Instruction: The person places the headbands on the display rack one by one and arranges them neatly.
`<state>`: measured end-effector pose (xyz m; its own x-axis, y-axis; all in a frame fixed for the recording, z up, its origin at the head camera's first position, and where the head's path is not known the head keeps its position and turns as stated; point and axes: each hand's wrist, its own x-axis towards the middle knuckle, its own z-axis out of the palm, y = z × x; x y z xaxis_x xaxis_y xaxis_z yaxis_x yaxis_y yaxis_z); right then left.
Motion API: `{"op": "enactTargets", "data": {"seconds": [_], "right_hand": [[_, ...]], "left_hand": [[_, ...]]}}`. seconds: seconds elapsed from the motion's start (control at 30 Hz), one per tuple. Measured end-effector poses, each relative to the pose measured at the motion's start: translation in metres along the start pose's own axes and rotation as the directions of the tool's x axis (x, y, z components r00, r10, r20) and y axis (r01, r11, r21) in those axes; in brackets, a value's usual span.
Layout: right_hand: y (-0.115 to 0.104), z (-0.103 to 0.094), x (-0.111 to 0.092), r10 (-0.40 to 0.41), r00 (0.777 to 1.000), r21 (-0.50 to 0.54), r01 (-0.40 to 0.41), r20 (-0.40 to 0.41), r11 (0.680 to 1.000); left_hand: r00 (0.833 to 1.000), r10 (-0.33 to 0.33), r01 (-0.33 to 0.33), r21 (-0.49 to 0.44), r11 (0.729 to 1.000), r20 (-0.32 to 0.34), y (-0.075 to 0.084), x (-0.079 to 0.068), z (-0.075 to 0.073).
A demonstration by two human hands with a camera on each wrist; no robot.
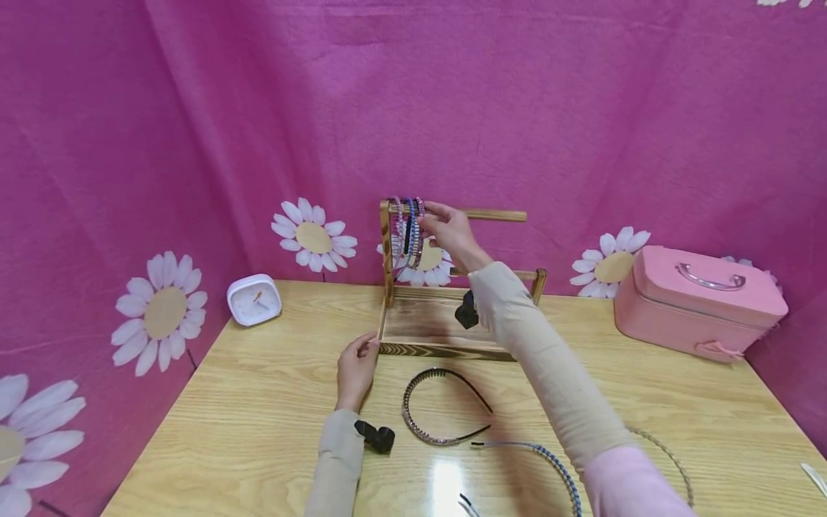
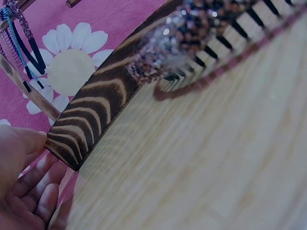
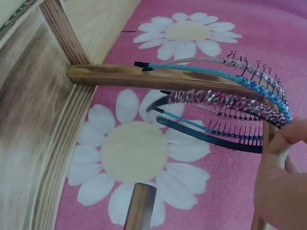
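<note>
My right hand (image 1: 454, 234) is up at the top rod of a wooden rack (image 1: 446, 352), its thumb and forefinger pinching the sparkly pink headband (image 3: 225, 103) where it arches over the rod. Beside that one, toward the rack's upright, hang a blue headband (image 3: 206, 71) and a pale beaded headband (image 3: 261, 72), with comb teeth along their inner sides. Down at the front left corner of the rack's base, my left hand (image 1: 357, 370) holds the wood between thumb and fingers. A dark sparkly headband (image 1: 413, 420) lies on the table just before the base.
More headbands lie nearer me, among them a blue braided one (image 1: 561, 465) and a light braided one (image 1: 675, 463). A white clock (image 1: 254, 299) stands left, a pink case (image 1: 704, 305) right. The rack's shorter lower rod (image 1: 517, 274) is behind my right forearm. Pink cloth hangs behind.
</note>
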<state>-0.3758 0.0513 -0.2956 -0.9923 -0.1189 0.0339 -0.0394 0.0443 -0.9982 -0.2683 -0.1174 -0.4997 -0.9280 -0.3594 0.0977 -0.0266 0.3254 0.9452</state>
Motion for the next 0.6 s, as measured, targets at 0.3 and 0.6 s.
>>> {"op": "enactTargets", "data": {"seconds": [0.3, 0.6], "right_hand": [[0.008, -0.011, -0.007, 0.03, 0.999, 0.052, -0.031, 0.018, 0.998], [0.023, -0.029, -0.024, 0.061, 0.998, 0.051, -0.062, 0.024, 0.997]], "left_hand": [[1.0, 0.017, -0.017, 0.009, 1.0, -0.004, -0.002, 0.0, 0.004], [1.0, 0.023, -0.022, 0.018, 1.0, -0.003, 0.0, 0.0, 0.001]]}}
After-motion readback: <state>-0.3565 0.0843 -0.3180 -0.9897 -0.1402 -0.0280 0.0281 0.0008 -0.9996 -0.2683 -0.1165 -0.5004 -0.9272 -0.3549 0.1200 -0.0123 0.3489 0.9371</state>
